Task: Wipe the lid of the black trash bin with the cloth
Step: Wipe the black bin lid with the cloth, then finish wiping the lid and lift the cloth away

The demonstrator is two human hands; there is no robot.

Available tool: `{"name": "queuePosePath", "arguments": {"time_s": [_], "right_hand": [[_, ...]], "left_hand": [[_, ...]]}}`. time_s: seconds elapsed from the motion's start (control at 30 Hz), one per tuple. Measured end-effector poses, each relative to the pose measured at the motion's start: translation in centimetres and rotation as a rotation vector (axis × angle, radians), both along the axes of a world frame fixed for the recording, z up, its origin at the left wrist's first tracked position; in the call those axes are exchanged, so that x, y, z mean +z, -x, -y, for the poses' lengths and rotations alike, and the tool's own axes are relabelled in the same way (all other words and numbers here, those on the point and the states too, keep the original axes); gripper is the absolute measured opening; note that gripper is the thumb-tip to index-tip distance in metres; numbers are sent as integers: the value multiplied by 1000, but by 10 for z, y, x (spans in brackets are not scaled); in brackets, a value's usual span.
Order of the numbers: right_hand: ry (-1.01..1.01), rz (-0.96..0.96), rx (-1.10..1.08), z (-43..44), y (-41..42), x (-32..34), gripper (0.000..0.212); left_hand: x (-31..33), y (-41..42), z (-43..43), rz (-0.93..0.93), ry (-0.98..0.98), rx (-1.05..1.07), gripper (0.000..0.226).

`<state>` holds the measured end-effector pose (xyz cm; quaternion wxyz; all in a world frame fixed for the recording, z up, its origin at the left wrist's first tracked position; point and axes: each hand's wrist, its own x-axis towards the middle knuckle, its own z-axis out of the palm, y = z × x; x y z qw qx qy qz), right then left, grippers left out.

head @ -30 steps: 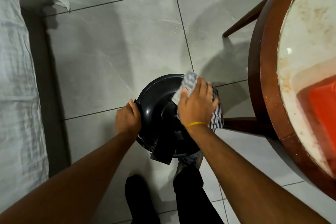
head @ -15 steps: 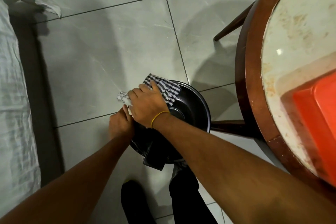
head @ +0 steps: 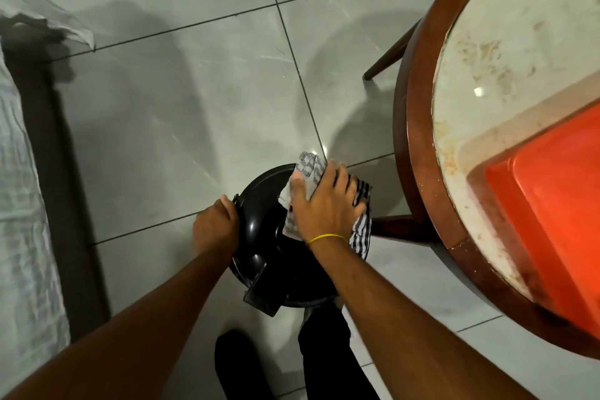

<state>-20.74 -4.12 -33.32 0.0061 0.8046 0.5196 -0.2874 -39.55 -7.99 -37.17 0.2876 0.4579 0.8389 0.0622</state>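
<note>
Right hand (head: pixel 328 204) pressed flat, fingers spread, on a striped cloth (head: pixel 306 172) atop the black bin lid (head: pixel 259 214); left hand (head: pixel 214 227) curled around the lid's left edge.

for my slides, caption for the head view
Right hand presses cloth on bin lid; left hand grips rim.

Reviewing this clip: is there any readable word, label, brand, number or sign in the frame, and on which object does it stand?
None can be read.
Round black plastic trash bin lid: no lettering visible on its bare part.
Grey-and-white striped cloth under the right hand: woven pattern only.
Orange plastic container on the round wooden-rimmed table: plain.
Left hand grips the lid's edge, hiding a little of it.
</note>
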Motion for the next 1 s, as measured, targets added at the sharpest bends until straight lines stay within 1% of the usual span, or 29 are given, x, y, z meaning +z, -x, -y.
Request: {"name": "queuePosePath", "arguments": {"time_s": [0.07,0.13,0.17,0.2,0.27,0.3,0.37,0.43,0.47,0.5,0.53,0.6,0.63,0.67,0.73,0.77,0.83,0.87,0.9,0.93,1.0], "right_hand": [[4,-23,-39,-17,-23,6,80],[80,3,-120,-35,-47,10,60],[143,-3,-170,-41,-56,13,52],[196,-32,-219,-46,-60,13,47],[243,-125,-270,-47,-62,17,44],[217,-129,-270,-45,-60,20,43],[117,-109,-258,-37,-59,27,37],[76,-191,-264,-28,-58,32,29],[78,-232,-250,-24,-56,34,27],[76,-246,-219,-21,-56,38,28],[59,-237,-172,-18,-53,42,32],[-56,-194,-74,-9,-48,57,37],[-144,-183,-30,-2,-42,66,37],[-220,-185,-1,4,-39,78,36],[-331,-209,27,17,-38,105,34],[-362,-228,30,22,-39,119,33],[-443,-246,24,27,-46,152,29],[-477,-256,18,30,-50,172,33],[-512,-275,6,29,-57,197,39],[-558,-298,-3,30,-64,218,42],[-669,-315,-43,25,-88,262,42]], "left_hand": [[7,0,-4,-69,9,-52,50],[15,-5,-13,-116,-48,-70,36],[22,-11,-20,-102,-101,-82,31],[28,-21,-30,-51,-157,-110,32],[40,-48,-53,99,-205,-230,45],[44,-62,-66,159,-161,-312,52],[50,-89,-93,270,20,-469,61],[52,-105,-115,278,205,-651,65],[54,-107,-124,252,257,-738,64],[57,-109,-132,238,268,-812,59],[61,-106,-137,232,244,-863,48],[78,-99,-143,215,128,-930,22],[86,-91,-144,206,60,-931,14],[98,-85,-145,208,-6,-925,12],[124,-72,-144,261,-75,-912,20],[138,-67,-143,300,-60,-935,29],[174,-69,-142,326,6,-1053,58],[190,-73,-142,300,24,-1136,73],[210,-83,-146,265,-8,-1227,79],[230,-95,-148,237,-67,-1317,73],[273,-133,-163,199,-249,-1468,38]]}}
